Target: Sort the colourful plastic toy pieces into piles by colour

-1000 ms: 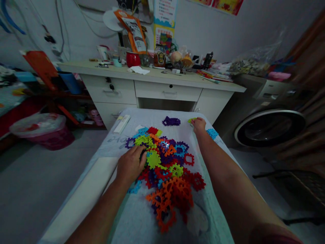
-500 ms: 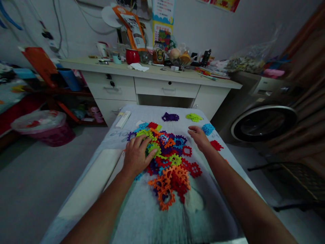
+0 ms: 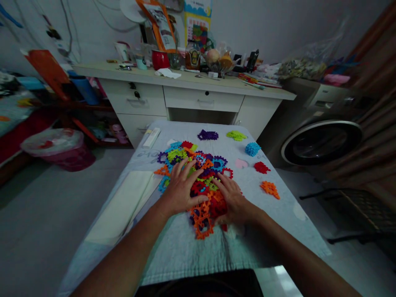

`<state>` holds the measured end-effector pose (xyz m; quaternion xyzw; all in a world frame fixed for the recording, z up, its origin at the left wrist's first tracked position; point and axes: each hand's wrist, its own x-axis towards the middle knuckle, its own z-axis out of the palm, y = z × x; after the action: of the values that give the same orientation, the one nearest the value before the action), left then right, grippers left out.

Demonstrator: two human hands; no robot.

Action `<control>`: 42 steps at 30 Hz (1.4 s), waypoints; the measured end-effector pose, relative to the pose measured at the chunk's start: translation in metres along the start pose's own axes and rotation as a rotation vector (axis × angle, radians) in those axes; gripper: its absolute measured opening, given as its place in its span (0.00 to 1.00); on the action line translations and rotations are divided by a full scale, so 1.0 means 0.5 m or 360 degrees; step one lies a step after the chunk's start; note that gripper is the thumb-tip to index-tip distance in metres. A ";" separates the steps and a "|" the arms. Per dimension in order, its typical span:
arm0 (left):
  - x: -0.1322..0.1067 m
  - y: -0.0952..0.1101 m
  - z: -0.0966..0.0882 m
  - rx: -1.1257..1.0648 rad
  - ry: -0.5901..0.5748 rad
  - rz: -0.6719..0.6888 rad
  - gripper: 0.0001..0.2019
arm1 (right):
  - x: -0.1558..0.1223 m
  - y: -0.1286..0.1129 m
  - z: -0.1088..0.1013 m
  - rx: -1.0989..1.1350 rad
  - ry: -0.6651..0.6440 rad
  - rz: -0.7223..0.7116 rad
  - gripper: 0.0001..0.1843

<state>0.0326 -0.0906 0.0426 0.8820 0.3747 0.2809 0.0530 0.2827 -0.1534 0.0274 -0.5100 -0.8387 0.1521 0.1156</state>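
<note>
Since the earlier frame, the right hand (image 3: 233,202) has swung inward from beside the pile (image 3: 200,189) to its near right side, and the left hand (image 3: 182,189) reaches further across its middle. In the head view, the pile of mixed toothed pieces lies mid-table (image 3: 289,212), between the two hands. The left fingers are spread over the top; the right fingers are parted and curved around red pieces, though whether they pinch one I cannot tell. Sorted by colour, purple (image 3: 208,135), green (image 3: 236,135), blue (image 3: 253,149), red (image 3: 262,167) and orange (image 3: 270,189) groups sit apart along the far and right edges. The toothed rims look apt to snag, so light, flat fingers probably serve best: part the layers sideways rather than press down, steady with one hand, lift singly with the other, and keep sleeves and forearms clear of those groups.
</note>
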 end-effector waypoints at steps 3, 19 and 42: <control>0.002 -0.006 0.003 0.0009 0.0042 -0.0040 0.33 | 0.025 -0.001 0.020 -0.0049 0.0104 0.0025 0.67; 0.007 -0.049 0.029 0.0068 0.0273 -0.0301 0.22 | 0.124 -0.011 -0.001 -0.0122 0.0550 0.0174 0.38; 0.007 -0.086 0.029 -0.0243 0.0291 -0.0424 0.22 | 0.160 -0.094 0.034 -0.0253 0.0451 -0.0008 0.44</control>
<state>0.0150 -0.0556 0.0191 0.7888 0.4689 0.3780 0.1222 0.2019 -0.1050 0.0324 -0.5319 -0.8246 0.0115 0.1922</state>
